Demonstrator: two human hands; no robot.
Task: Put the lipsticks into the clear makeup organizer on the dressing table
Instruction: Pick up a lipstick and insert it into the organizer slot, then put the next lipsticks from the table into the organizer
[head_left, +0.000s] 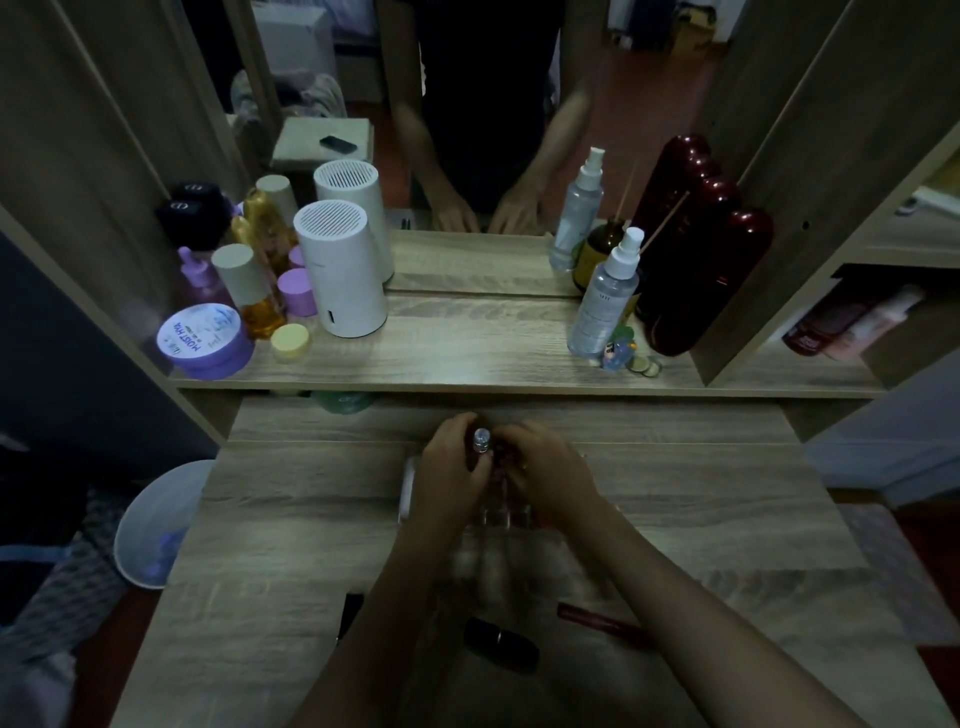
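The clear makeup organizer (498, 519) stands in the middle of the wooden dressing table (291, 519), mostly hidden under my hands. My left hand (452, 467) grips a lipstick with a silver cap (480, 439), held upright over the organizer's far end. My right hand (545, 470) is curled close beside it over the organizer; whether it holds anything is hidden. A black lipstick (501, 643) lies near the front edge. A slim dark red lipstick (602, 621) lies to its right. Another black lipstick (349, 613) pokes out beside my left forearm.
On the raised shelf (467, 358) stand a white cylindrical device (343, 270), a purple jar (205, 340), amber bottles, a spray bottle (602, 296) and a dark red case (696, 260). A mirror behind reflects them. A white bin (156, 525) sits left of the table.
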